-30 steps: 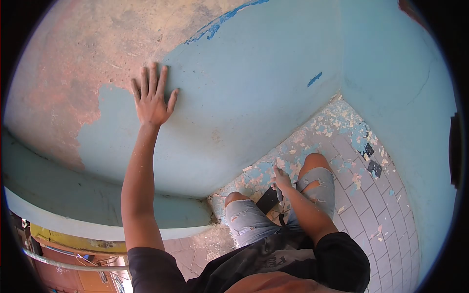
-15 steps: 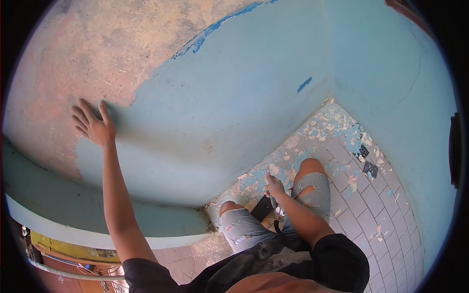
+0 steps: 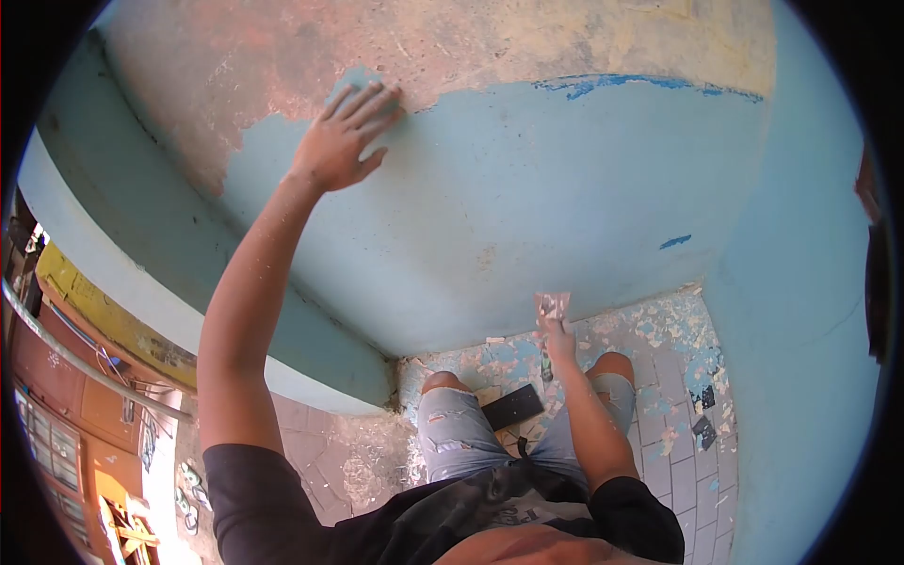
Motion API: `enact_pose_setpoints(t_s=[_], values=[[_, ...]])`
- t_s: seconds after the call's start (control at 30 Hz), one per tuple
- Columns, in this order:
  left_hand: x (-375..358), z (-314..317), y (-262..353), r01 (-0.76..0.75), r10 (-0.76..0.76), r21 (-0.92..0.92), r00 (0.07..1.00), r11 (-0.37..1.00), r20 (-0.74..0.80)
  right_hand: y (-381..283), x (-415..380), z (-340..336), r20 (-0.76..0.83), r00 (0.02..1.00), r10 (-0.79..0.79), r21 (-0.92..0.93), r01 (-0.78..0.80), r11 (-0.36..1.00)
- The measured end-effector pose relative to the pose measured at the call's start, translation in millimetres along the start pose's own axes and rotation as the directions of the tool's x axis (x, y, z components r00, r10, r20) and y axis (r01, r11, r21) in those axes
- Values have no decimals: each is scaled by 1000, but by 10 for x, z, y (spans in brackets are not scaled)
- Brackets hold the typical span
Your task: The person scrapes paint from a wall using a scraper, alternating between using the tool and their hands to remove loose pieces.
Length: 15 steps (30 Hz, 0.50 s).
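Note:
My left hand [image 3: 344, 141] lies open against the wall, fingers spread at the ragged edge where blue paint [image 3: 452, 188] meets bare plaster [image 3: 377, 42]. Down by my knees, my right hand [image 3: 557, 341] is closed around the handle of a scraper [image 3: 553, 305]. Its wide blade points up toward the wall and carries pale specks. Part of the handle shows below my fist. Between my legs is a dark rectangular block [image 3: 513, 407], partly hidden by my thigh.
Paint flakes [image 3: 659, 325] litter the tiled floor [image 3: 659, 452] along the wall's foot. Another blue wall [image 3: 800, 311] meets it at the right. At the left runs a raised ledge [image 3: 188, 292], with a yellow surface [image 3: 104, 301] and sandals [image 3: 193, 490] beyond it.
My view has turned left. My left hand has moved along the wall to the paint edge, fingers still spread. My right hand is raised slightly, and the scraper blade now shows clearly.

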<state>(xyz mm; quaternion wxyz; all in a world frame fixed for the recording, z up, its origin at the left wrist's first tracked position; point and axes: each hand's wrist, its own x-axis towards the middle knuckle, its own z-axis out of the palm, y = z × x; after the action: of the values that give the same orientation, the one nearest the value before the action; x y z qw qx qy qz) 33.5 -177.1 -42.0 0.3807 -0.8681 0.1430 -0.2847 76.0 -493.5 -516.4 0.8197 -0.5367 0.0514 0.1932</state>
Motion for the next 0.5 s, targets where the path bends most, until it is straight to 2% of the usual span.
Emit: enact_pose_setpoints(t_s=[0.07,0.13,0.2,0.27,0.33,0.4,0.5], values=[[-98,-38,-380,101,-95,70,991,992,-92,-670,69,330,107,979,-174,-31,179,983],[-229,-64,-667,158,-146,94,981,983,-127,-1400,-91,813,114,916,-384,-57,392,918],[-361,-81,-895,224,-192,134,957,965,-218,-1954,-175,1241,151,854,-499,-71,512,856],[-470,-148,-1019,255,-220,173,955,951,-199,-2362,-203,1636,185,778,-601,-179,628,758],[-545,-145,-1134,284,-238,209,946,936,-218,-2623,-73,1996,175,653,-737,-261,752,605],[-601,-110,-1217,267,-216,177,940,947,-263,-2763,279,2292,125,420,-899,-393,853,344],[-683,57,-1228,241,-194,108,925,965,-327,-3000,223,2551,120,444,-888,-446,823,351]])
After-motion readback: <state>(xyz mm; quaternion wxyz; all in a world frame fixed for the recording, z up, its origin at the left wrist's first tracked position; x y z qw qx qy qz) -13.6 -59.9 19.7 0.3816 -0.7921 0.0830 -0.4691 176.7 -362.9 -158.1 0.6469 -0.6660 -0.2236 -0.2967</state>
